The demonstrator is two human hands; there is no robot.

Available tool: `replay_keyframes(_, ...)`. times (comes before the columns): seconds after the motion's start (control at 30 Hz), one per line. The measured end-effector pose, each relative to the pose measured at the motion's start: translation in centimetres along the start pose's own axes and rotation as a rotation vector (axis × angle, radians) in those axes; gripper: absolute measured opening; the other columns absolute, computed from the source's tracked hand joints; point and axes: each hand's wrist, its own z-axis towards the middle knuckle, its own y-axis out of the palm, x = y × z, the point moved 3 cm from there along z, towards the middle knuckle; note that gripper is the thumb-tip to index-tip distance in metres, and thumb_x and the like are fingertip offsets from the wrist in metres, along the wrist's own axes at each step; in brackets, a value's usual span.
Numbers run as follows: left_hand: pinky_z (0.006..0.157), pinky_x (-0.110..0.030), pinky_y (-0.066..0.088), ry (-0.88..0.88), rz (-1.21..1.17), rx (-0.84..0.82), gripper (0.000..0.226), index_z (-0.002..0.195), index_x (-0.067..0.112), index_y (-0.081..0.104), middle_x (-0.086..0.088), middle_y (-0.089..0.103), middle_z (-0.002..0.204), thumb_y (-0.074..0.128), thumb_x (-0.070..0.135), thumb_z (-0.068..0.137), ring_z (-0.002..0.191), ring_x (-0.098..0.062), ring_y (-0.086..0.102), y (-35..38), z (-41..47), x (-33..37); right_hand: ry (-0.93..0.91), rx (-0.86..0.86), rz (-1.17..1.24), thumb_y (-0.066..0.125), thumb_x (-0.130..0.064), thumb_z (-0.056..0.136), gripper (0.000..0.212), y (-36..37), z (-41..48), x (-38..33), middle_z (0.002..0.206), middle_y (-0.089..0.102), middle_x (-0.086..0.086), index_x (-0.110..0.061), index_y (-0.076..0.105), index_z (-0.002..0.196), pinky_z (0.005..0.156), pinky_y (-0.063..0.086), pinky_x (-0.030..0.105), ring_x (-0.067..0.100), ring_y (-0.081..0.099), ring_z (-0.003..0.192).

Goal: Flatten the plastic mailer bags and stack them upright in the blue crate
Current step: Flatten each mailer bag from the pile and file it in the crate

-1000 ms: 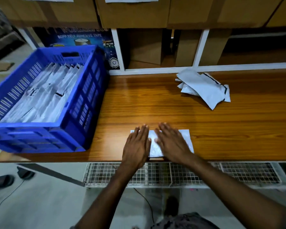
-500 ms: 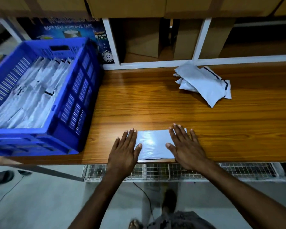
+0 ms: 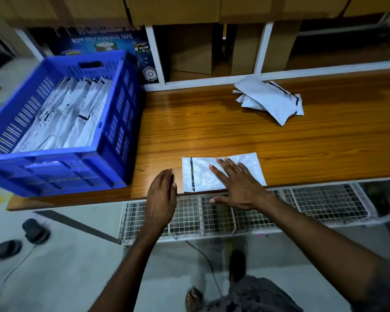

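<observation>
A flat white mailer bag (image 3: 198, 174) with a dark strip near its left end lies at the front edge of the wooden table (image 3: 212, 131). My right hand (image 3: 236, 185) rests on its middle, fingers straight and spread. My left hand (image 3: 161, 197) hovers just left of the bag at the table edge, fingers straight, holding nothing. The blue crate (image 3: 113, 152) stands on the table's left end with several white mailers (image 3: 72, 118) upright inside. A crumpled pile of white mailers (image 3: 270, 99) lies at the back right.
Cardboard boxes (image 3: 189, 48) fill the white-framed shelf behind the table. A blue tape carton (image 3: 104, 39) stands behind the crate. A wire mesh rack (image 3: 212, 217) sits below the table's front edge. Sandals (image 3: 35, 230) and a cable lie on the floor.
My left hand slid off the bag to its left. My right hand moved from the bag's right part toward its middle. The bag now shows its dark strip.
</observation>
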Motion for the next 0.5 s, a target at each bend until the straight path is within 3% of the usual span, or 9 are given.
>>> replay_keyframes(0.07, 0.105, -0.045, 0.049, 0.006, -0.034, 0.020, 0.041, 0.145, 0.009, 0.052, -0.013, 0.054, 0.143, 0.052, 0.017, 0.105, 0.128, -0.027, 0.054, -0.7, -0.7, 0.2, 0.014, 0.048, -0.049, 0.040, -0.062, 0.099, 0.083, 0.5, -1.6, -0.6, 0.170, -0.001, 0.006, -0.033, -0.005, 0.161, 0.124, 0.012, 0.052, 0.027, -0.002, 0.156)
replay_keyframes(0.13, 0.096, -0.042, 0.052, -0.013, -0.101, 0.075, 0.037, 0.141, 0.012, 0.056, -0.010, 0.058, 0.137, 0.056, 0.016, 0.104, 0.120, -0.022, 0.057, -2.0, -1.1, 0.9, -0.013, 0.090, -0.082, 0.053, -0.028, 0.090, 0.079, 0.2, -3.4, -1.3, 0.165, 0.023, 0.012, -0.025, 0.018, 0.161, 0.116, 0.030, 0.051, 0.034, 0.023, 0.151)
replay_keyframes(0.17, 0.091, -0.038, 0.052, -0.031, -0.116, 0.107, 0.036, 0.140, 0.014, 0.057, -0.008, 0.059, 0.136, 0.057, 0.017, 0.104, 0.117, -0.018, 0.057, -2.8, -1.2, 1.3, -0.024, 0.120, -0.058, 0.050, -0.020, 0.081, 0.079, -0.3, -4.1, -1.6, 0.159, 0.035, 0.013, -0.021, 0.031, 0.157, 0.110, 0.037, 0.050, 0.036, 0.035, 0.145)
replay_keyframes(0.27, 0.080, -0.032, 0.050, -0.061, -0.076, 0.223, 0.033, 0.137, 0.024, 0.058, 0.004, 0.062, 0.132, 0.057, 0.022, 0.104, 0.114, -0.012, 0.060, -5.4, -1.7, 2.7, -0.030, 0.259, 0.052, 0.031, -0.017, 0.069, 0.078, -2.3, -6.0, -2.2, 0.142, 0.056, 0.010, -0.016, 0.053, 0.143, 0.096, 0.049, 0.047, 0.034, 0.054, 0.128)
replay_keyframes(0.4, 0.071, -0.031, 0.051, -0.112, -0.083, 0.402, 0.028, 0.129, 0.028, 0.063, 0.012, 0.067, 0.115, 0.059, 0.019, 0.102, 0.096, -0.004, 0.064, -9.4, -1.6, 4.4, -0.066, 0.434, 0.124, 0.033, -0.014, 0.068, 0.078, -5.8, -6.5, -3.3, 0.143, 0.057, 0.007, -0.017, 0.054, 0.143, 0.098, 0.050, 0.044, 0.029, 0.052, 0.130)
replay_keyframes(0.5, 0.076, -0.034, 0.053, -0.106, -0.052, 0.507, 0.025, 0.123, 0.027, 0.066, 0.010, 0.069, 0.114, 0.062, 0.017, 0.101, 0.097, -0.009, 0.067, -12.2, -0.8, 5.0, -0.101, 0.528, 0.125, 0.032, -0.015, 0.072, 0.075, -9.6, -5.2, -5.0, 0.144, 0.056, 0.007, -0.015, 0.055, 0.143, 0.102, 0.046, 0.042, 0.028, 0.050, 0.132)
